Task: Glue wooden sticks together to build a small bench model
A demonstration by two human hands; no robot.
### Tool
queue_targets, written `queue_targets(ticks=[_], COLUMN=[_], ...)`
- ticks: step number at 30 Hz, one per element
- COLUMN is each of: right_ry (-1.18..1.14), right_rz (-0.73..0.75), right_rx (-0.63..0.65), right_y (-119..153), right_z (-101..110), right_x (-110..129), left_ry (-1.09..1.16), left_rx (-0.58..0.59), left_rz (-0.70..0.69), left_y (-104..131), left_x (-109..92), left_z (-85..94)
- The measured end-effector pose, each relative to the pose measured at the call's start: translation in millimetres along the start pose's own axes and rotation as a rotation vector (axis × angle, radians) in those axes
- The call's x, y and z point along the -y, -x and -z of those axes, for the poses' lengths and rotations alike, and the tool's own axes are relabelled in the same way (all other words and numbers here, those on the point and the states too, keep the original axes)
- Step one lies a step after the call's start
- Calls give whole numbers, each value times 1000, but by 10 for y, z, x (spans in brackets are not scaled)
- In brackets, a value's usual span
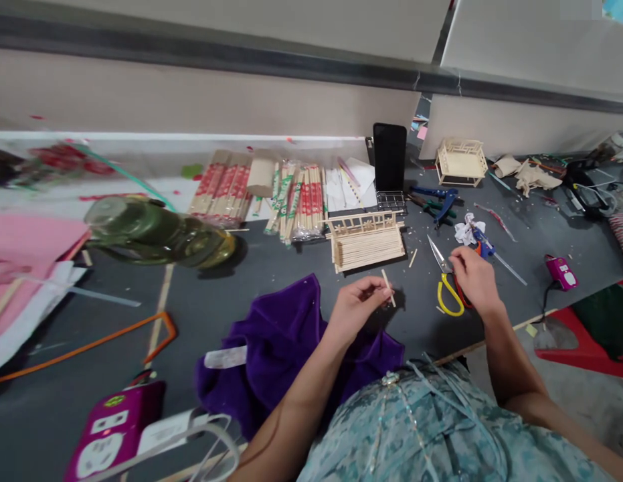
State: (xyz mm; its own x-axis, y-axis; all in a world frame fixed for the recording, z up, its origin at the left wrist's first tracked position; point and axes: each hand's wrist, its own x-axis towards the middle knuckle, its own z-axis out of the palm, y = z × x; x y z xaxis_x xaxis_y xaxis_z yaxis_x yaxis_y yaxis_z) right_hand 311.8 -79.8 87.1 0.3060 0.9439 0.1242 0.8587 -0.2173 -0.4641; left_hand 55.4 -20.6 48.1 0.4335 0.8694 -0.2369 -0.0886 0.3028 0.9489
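Observation:
My left hand [359,304] pinches a short wooden stick [388,288] between thumb and fingertips, above the dark table. My right hand [474,278] has its fingers curled on the scissors [450,294], which have one yellow and one red handle and lie with the blades pointing away. Part of the red handle is hidden under this hand. Just beyond my left hand stands a miniature bench [369,246] built of thin wooden sticks, with a railed back. A small loose stick piece [413,258] rests between the bench and the scissors.
A purple cloth [286,335] lies under my left forearm. Packs of wrapped chopsticks [223,187], a phone [390,157] propped upright, pliers [446,204] and a second miniature bench [460,167] line the back. Nearby are a glue gun [486,246], a green lantern [160,231] and a purple power strip [115,428].

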Motion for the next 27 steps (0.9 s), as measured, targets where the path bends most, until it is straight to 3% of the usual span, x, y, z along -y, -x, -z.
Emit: queue_targets(ticks=[4,9,11,15,18,22,27], right_ry=[328,440,430,370,104,-42,-189], right_rz=[-216,-242,-248,-409,-586,-643,-667], right_rx=[193,362,316,49,-93,-133,-186], right_y=[110,244,245,146,35,-83,-149], right_z=[47,-42,-63,-64,-103,-236,-326], right_x=[-310,-349,-397,-704,-1009,-1269,-1378], left_ry=[185,305,324,353,361,318,251], left_rx=[-108,-177,-185,-221,-251,-235,-75], left_rz=[89,145,149,133,131,120,78], left_y=[-6,-4,-2,7,21,51,33], left_x=[11,-18,-33,-45,-32,-19,-39], left_z=[-30,-90,-108,-102,-77,-92,-236])
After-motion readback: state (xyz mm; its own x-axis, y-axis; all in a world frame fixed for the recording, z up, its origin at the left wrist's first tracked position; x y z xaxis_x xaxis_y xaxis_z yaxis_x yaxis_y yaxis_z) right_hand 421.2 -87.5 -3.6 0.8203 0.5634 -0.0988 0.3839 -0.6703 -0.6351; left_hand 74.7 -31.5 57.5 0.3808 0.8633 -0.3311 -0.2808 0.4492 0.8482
